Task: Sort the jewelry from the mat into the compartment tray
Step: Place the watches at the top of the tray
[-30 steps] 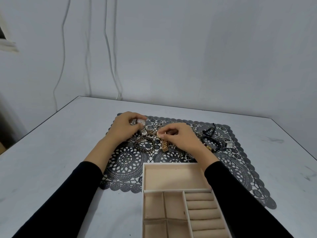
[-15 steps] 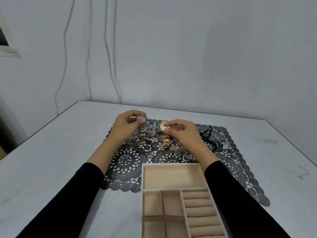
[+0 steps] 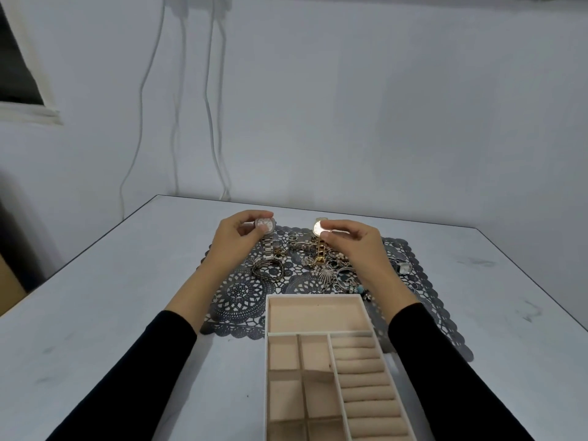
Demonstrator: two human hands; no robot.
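far left: dark window (image 3: 16,68) with a pale sill, three white cables (image 3: 178,122) running down the wall to the back edge of the grey worktop (image 3: 95,313). left hand (image 3: 237,238) is raised over the back left corner of the lace mat (image 3: 241,291), black sleeve on the forearm; its fingers (image 3: 254,215) and thumb pinch the round case of a silver watch (image 3: 265,225), dial facing the camera, metal strap hanging straight down with its lower end by a heap of silver bracelets (image 3: 267,269) on the mat. centre: more loose jewelry (image 3: 331,270) piled on the mat, rings, chains, a fan-shaped piece, too small to sort by type. right hand (image 3: 356,246) is up at about the same height, fingers (image 3: 337,225) and thumb pinching a gold watch (image 3: 318,230) by the case, gold strap dangling down to the pile. the two watches are apart, not touching each other. near edge of the mat: the tray (image 3: 266,361), white rim, beige lining, one wide compartment at the far end, small square compartments at left, a column of ring rolls at right; nothing visible in any of them. the tray's far end overlaps the mat. right of the right wrist: a dark-strapped watch with a square face (image 3: 404,268) lies on the mat, plus a few small pieces near the right edge, unclear what they are.
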